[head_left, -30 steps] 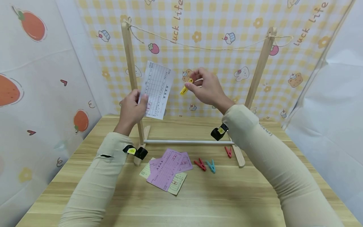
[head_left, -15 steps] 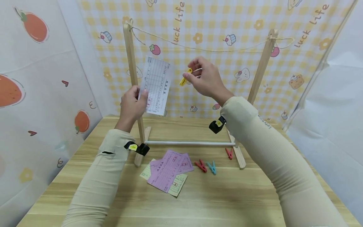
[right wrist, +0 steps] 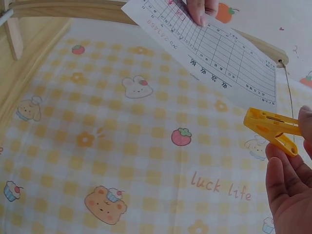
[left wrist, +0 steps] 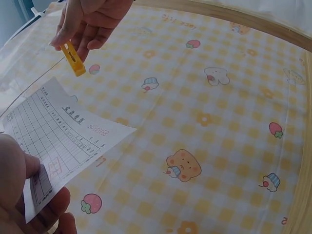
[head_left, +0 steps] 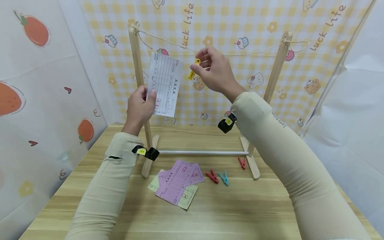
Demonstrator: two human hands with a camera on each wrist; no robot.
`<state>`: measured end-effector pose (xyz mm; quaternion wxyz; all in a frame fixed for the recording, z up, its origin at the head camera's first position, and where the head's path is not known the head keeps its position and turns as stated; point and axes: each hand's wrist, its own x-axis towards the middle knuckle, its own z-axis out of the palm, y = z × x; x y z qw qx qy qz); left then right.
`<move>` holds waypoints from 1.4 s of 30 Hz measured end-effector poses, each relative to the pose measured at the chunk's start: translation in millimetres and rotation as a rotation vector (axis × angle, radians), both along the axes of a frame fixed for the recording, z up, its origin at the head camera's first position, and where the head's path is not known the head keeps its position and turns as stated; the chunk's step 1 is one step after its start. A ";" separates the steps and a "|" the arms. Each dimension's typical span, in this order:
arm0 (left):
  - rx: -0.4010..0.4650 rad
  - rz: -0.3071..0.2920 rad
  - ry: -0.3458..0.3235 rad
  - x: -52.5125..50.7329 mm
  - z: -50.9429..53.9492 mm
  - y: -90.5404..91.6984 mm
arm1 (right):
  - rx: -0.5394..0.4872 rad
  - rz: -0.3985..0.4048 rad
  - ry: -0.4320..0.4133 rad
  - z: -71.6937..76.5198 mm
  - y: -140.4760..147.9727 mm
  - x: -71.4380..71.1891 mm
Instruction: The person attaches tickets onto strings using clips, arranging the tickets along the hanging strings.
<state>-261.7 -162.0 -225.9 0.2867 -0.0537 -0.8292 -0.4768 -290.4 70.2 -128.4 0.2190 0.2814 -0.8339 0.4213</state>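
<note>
My left hand [head_left: 140, 106] pinches a white printed slip [head_left: 164, 83] by its lower left edge, thumb in front, and the slip stands nearly upright beside the left post. To its right, my right hand [head_left: 216, 70] holds a yellow clothespin [head_left: 193, 69] between thumb and fingers, just under the string [head_left: 249, 54]. Slip and clothespin are apart. In the left wrist view the clothespin [left wrist: 73, 59] hangs above the slip [left wrist: 53, 136]. The right wrist view shows the clothespin [right wrist: 271, 127] near the printed end of the slip [right wrist: 214, 53].
Two wooden posts [head_left: 277, 70] carry the string, with a white rod [head_left: 204, 153] low between them. Purple slips [head_left: 177, 181] and yellow-green ones [head_left: 188, 197] lie overlapping on the table. Right of them are red clothespins [head_left: 212, 176] [head_left: 242, 163] and a blue one [head_left: 223, 178].
Both hands have risen, the right one more, bringing the yellow clothespin up toward the string. The white slip has moved up slightly with my left hand.
</note>
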 end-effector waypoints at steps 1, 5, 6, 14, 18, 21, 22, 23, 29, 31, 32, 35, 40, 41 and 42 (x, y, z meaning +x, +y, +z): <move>0.006 -0.002 0.002 -0.7 0.9 0.5 | -0.008 0.003 0.007 1.6 -0.3 0.3; 0.019 -0.003 0.019 -2.1 5.1 2.1 | -0.039 0.020 0.030 8.1 -2.1 0.6; 0.021 -0.004 0.021 -2.4 6.3 2.4 | -0.042 0.019 0.029 9.8 -2.8 0.7; 0.018 -0.004 0.046 -5.1 15.3 3.3 | -0.066 0.016 0.046 21.7 -6.8 -1.1; 0.012 0.003 0.049 -6.5 18.7 4.1 | -0.084 0.010 0.049 26.7 -7.2 -2.2; 0.019 0.000 0.049 -7.5 20.9 5.1 | -0.085 -0.005 0.056 30.3 -7.4 -2.9; 0.023 -0.002 0.049 -7.7 21.7 5.4 | -0.088 -0.009 0.058 31.7 -7.5 -3.0; 0.026 0.000 0.051 -8.0 22.6 5.7 | -0.098 -0.009 0.056 33.2 -7.8 -3.2; 0.031 0.012 0.050 -10.1 28.3 6.4 | -0.177 0.013 0.056 44.3 -12.6 -5.3; 0.035 0.011 0.046 -10.5 29.9 6.6 | -0.193 0.019 0.063 47.9 -15.6 -6.4; 0.038 0.010 0.043 -10.5 30.6 6.6 | -0.198 0.021 0.071 49.6 -17.1 -7.1; 0.047 0.007 0.034 -9.9 31.8 6.2 | -0.212 0.024 0.089 54.5 -21.9 -9.1; 0.074 0.000 0.014 -8.6 30.7 4.5 | -0.220 0.003 0.139 61.6 -27.9 -10.8; 0.078 0.002 0.011 -8.5 30.3 4.2 | -0.226 0.001 0.139 62.9 -28.8 -10.7; 0.080 0.002 0.008 -8.3 29.8 3.8 | -0.229 -0.001 0.139 64.1 -29.7 -10.8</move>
